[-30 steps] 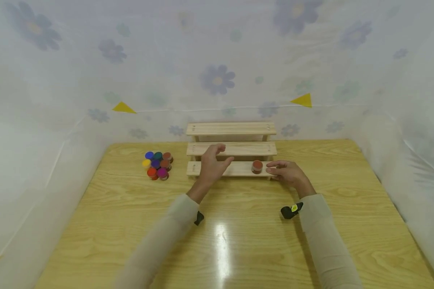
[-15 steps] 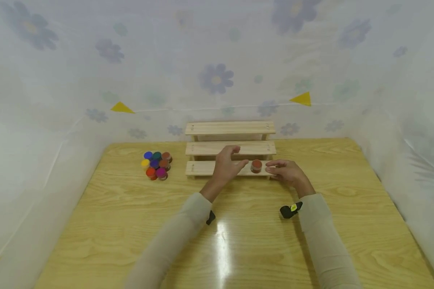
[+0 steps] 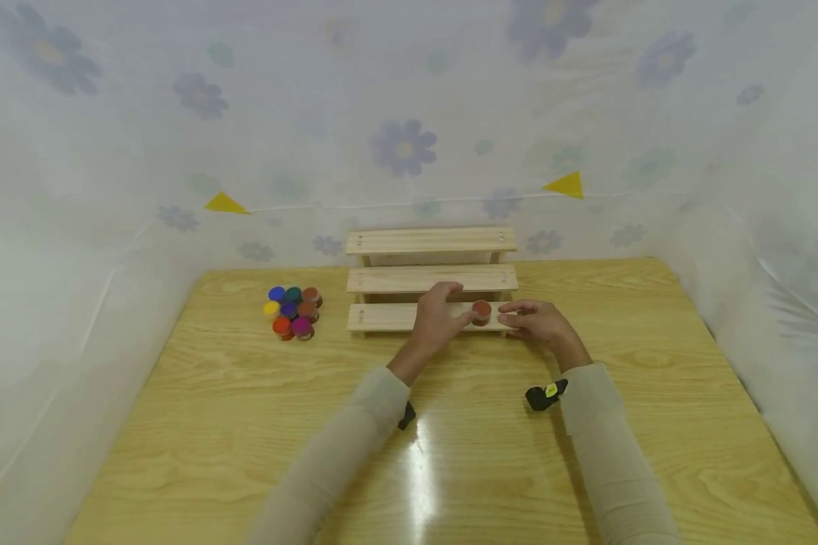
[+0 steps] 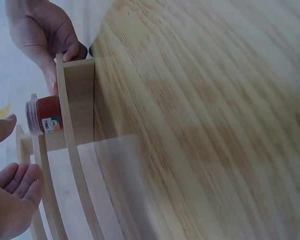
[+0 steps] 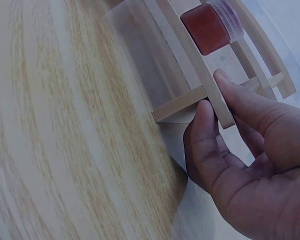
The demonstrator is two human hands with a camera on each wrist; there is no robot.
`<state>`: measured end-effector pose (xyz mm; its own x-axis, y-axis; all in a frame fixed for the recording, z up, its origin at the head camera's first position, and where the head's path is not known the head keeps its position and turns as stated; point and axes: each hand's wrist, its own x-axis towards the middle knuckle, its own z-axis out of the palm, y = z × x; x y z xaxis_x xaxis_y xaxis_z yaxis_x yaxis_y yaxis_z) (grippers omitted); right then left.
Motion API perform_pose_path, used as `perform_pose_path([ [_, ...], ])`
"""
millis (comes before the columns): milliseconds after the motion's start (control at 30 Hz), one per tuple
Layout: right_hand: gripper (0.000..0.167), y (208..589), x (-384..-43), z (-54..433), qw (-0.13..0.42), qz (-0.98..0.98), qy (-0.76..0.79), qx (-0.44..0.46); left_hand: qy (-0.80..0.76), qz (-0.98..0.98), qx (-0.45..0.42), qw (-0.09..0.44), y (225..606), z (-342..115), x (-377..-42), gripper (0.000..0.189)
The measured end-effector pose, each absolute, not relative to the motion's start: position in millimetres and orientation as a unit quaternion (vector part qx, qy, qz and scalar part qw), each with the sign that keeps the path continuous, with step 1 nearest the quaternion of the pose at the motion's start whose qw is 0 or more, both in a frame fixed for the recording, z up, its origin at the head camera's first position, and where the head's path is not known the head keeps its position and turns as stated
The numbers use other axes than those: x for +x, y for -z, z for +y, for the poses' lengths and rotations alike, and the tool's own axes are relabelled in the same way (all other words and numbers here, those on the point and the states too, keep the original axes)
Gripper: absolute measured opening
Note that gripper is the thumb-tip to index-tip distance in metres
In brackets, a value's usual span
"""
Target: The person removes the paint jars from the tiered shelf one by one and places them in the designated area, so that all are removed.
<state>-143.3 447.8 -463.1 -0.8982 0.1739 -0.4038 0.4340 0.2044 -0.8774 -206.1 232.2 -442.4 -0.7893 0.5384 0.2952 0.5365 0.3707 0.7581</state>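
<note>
A small paint jar (image 3: 481, 312) with reddish-brown paint and a clear lid stands on the lowest step of a three-tier wooden shelf (image 3: 382, 318), towards its right end. My left hand (image 3: 439, 322) hovers just left of the jar. In the left wrist view, that hand's thumb and fingers (image 4: 21, 186) are spread apart and do not touch the jar. With thumb above and fingers below, my right hand (image 5: 260, 160) pinches the right end of the lowest board. The right wrist view shows a gap between those fingers and the jar.
Left of the shelf, several paint jars (image 3: 288, 310) in blue, green, yellow, red, purple and brown stand close together on the wooden table (image 3: 245, 424). Behind the shelf hangs a flowered white curtain (image 3: 300, 113) with yellow triangles on it.
My left hand has moved right along the lowest step, up beside the paint jar. The right hand keeps its grip on the board's end. The jar stays in place.
</note>
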Motion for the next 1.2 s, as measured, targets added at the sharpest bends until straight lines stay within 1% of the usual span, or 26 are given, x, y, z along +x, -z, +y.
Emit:
perform_pose_path([
  [200,0.055,459.4,-143.5,445.8,0.105,0.773,0.594,0.198,-0.452,0.835,0.312,0.032,441.7,239.7,-202.5,0.056],
  [500,0.053,459.1,-142.1,446.0,0.103,0.771,0.599,0.189,-0.433,0.843,0.319,0.017,451.7,246.3,-198.8,0.050],
  [800,0.053,463.5,-140.7,446.3,0.093,0.774,0.598,0.184,-0.450,0.838,0.305,0.036,462.8,247.9,-199.2,0.044],
  [1000,0.052,463.7,-140.3,446.1,0.092,0.774,0.599,0.181,-0.458,0.828,0.321,0.025,468.3,248.8,-199.2,0.035],
  [1200,0.054,463.4,-140.8,447.1,0.093,0.777,0.596,0.182,-0.470,0.816,0.337,-0.005,472.7,249.9,-199.5,0.033],
])
